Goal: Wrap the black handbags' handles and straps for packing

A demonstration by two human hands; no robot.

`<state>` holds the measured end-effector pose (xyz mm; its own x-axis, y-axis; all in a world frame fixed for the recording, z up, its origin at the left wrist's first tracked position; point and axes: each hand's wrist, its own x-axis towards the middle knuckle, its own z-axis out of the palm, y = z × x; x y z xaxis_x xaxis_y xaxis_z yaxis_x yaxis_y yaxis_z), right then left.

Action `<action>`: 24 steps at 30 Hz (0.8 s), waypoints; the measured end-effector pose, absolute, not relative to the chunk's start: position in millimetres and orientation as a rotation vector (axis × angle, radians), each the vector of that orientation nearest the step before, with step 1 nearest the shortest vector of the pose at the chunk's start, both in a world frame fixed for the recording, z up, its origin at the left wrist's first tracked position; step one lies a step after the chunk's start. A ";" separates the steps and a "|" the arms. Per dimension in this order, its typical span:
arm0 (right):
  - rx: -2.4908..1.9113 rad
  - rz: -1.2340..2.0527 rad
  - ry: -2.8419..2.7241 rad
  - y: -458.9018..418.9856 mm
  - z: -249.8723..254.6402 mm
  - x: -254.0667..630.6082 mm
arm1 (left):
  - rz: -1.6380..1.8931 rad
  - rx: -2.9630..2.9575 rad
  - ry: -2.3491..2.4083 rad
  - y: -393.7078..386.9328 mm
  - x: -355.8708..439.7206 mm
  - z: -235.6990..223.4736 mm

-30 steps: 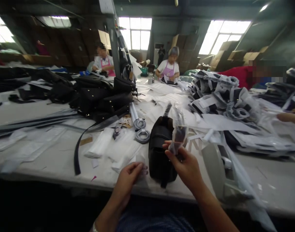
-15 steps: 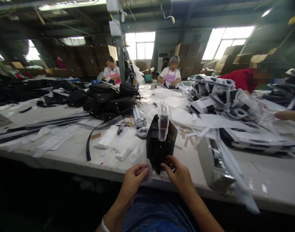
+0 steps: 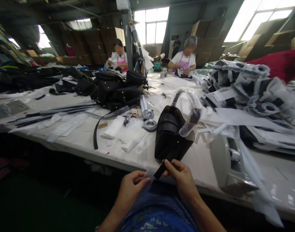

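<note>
A black handbag [image 3: 170,141] stands at the table's front edge, its handle [image 3: 194,112] wrapped in clear plastic and arching up to the right. My right hand [image 3: 178,172] pinches a short black strap [image 3: 160,170] at the bag's lower front. To the left of it, my left hand [image 3: 135,183] holds a small translucent plastic sheet [image 3: 149,175] between thumb and fingers. The sheet's edge lies close to the strap's end; whether they touch I cannot tell.
A grey tape dispenser [image 3: 231,164] stands on the right. Black bags [image 3: 118,90] are piled at the back left, wrapped items [image 3: 244,90] at the back right. White plastic sleeves [image 3: 120,132] and rolled straps [image 3: 149,125] lie left of the handbag. Two co-workers sit across the table.
The bag has turned and its wrapped handle now leans right. My right hand has drawn the black strap outward to the left, near the plastic sheet. The camera view has shifted.
</note>
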<state>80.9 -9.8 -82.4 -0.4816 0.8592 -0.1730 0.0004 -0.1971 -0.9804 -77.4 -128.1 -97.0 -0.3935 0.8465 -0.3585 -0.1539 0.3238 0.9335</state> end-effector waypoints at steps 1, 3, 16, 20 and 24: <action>-1.030 1.746 -1.393 -11.5 -82.7 79.2 | 1.251 0.640 1.598 -129.8 -77.3 -96.7; -1.040 1.702 -1.372 -13.5 -82.9 75.9 | 1.228 0.634 1.605 -132.4 -76.8 -96.8; -1.102 1.544 -1.583 -16.0 -82.5 70.9 | 1.217 0.596 1.569 -129.9 -74.8 -101.1; -1.106 1.501 -1.574 -15.9 -75.9 70.1 | 1.227 0.608 1.579 -131.4 -75.2 -103.1; -1.106 1.484 -1.578 -17.0 -72.4 70.1 | 1.243 0.590 1.562 -132.0 -74.6 -103.7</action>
